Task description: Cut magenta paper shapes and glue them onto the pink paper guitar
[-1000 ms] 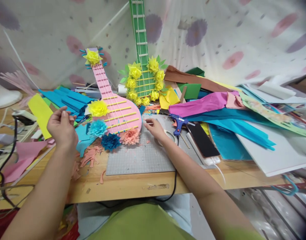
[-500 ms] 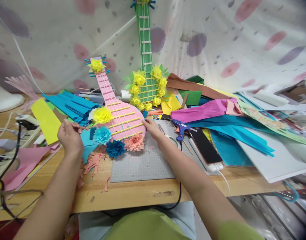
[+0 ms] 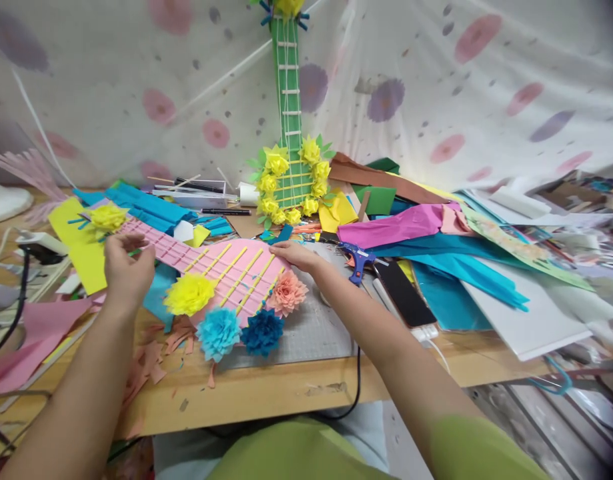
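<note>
Across the front of the desk [image 3: 336, 383], it's the pink guitar [image 3: 229, 283] taking centre stage, aslant over the grey cutting mat [image 3: 311, 333], neck angled up to the left! The hands are wide apart: right hand [image 3: 296, 255] clamped on the upper rim of the body, left hand [image 3: 129, 270] by the neck, fingers curled, though whether they close on it I can't tell. Along the lower edge, what a line-up: yellow flower [image 3: 190, 294], light-blue flower [image 3: 219, 335], dark-blue flower [image 3: 263, 332], peach flower [image 3: 287, 293]! Peach paper scraps [image 3: 145, 367] litter the desk below. Over on the right, a blue glue gun [image 3: 357, 261] lies just beside a smartphone [image 3: 403, 293]. And at the back, a green guitar [image 3: 295, 188] stands upright, ringed with yellow blooms!
</note>
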The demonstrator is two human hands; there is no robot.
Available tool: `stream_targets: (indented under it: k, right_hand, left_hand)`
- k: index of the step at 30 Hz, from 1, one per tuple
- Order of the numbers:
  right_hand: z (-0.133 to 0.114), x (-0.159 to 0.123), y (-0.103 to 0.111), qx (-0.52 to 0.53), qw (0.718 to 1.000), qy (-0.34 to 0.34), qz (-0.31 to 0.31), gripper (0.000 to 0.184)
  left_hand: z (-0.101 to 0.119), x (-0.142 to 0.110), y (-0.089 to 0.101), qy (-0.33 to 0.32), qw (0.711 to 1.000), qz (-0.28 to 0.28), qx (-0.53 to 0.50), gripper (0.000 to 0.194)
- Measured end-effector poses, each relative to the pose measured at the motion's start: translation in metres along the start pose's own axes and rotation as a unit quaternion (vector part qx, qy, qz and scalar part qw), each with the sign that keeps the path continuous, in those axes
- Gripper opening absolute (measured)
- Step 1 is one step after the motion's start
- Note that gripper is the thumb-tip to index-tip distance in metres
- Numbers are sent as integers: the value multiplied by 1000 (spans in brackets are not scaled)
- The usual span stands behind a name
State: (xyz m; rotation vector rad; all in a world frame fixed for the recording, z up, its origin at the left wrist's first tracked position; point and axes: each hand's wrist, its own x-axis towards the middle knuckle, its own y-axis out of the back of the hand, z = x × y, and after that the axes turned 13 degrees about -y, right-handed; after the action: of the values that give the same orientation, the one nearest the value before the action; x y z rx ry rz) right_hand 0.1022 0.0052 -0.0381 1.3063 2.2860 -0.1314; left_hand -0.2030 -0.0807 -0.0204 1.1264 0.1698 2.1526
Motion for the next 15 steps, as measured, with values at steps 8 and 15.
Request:
stream_targets:
  k: [8, 15]
  right_hand:
    - [-6, 18, 11, -32, 998, -47, -3, 21]
    - [6, -34, 63, -261, 952, 65, 148, 26]
  left_hand:
    - [0, 15, 15, -115, 950, -263, 123, 42]
    - [-18, 37, 39, -140, 900, -312, 271, 50]
